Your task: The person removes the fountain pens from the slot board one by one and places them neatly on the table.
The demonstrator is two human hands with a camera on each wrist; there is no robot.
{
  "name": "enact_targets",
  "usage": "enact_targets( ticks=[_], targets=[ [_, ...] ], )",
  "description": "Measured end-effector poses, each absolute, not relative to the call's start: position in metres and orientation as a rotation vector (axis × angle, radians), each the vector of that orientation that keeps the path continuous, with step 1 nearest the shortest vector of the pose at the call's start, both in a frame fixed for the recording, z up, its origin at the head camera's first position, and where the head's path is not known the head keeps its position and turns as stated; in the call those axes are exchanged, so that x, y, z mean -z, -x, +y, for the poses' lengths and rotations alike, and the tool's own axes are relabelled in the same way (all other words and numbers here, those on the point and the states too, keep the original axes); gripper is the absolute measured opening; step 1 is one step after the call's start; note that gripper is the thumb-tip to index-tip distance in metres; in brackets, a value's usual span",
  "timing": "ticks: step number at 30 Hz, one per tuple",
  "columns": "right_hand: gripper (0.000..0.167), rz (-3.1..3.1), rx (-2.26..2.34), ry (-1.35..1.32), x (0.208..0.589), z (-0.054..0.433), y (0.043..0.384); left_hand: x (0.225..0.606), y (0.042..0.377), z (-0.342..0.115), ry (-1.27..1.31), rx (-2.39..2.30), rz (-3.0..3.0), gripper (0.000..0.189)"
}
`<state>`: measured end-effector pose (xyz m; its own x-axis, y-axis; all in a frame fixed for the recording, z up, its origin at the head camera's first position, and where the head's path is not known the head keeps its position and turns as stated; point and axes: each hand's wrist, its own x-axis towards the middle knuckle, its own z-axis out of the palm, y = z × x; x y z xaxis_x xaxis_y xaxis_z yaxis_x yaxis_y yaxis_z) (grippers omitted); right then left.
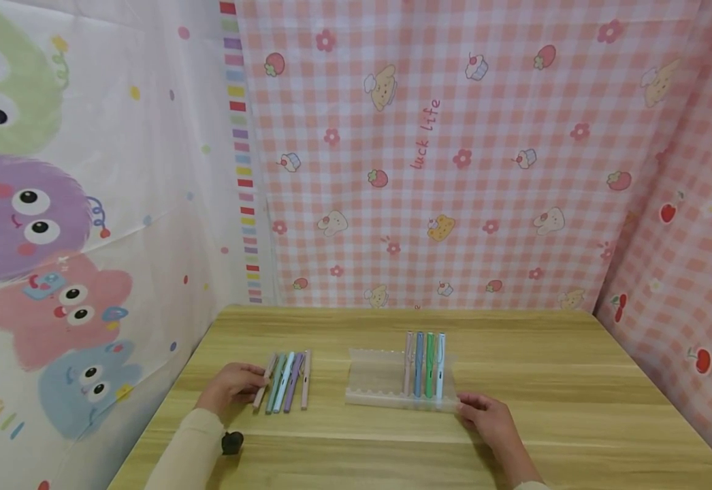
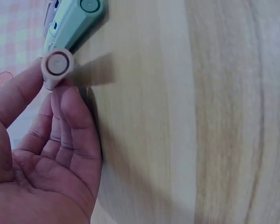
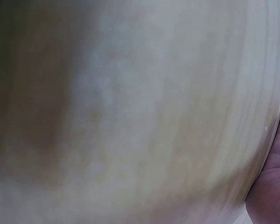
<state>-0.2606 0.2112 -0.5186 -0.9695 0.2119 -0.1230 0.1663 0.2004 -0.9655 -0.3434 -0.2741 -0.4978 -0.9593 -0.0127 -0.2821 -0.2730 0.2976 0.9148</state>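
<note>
Pickup, likely: pinching leftmost pink pen with left hand, touching clear pen rack with right hand, grip unclear; next, maybe lift.

Soft, even light covers the tabletop and the checked cloth behind it, while in the left wrist view the fingers cast a soft shadow on the tabletop, and the right wrist view blurs its grain, darkened at one side and bowed at the other.
</note>
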Motion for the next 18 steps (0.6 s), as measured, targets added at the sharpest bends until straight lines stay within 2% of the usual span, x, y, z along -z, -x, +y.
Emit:
enact_targets(
  ticks=[6, 18],
  targets=[
    [0.026, -2.393, -1.949, 0.381, 0.519, 0.211, 0.261, 0.496, 0.344, -0.275, 0.285, -1.751, 2.312, 0.034],
    [0.025, -2.385, -1.932, 0.363, 0.521, 0.211, 0.262, 0.486, 0.346, -0.273, 0.253, -1.746, 2.314, 0.045]
  ],
)
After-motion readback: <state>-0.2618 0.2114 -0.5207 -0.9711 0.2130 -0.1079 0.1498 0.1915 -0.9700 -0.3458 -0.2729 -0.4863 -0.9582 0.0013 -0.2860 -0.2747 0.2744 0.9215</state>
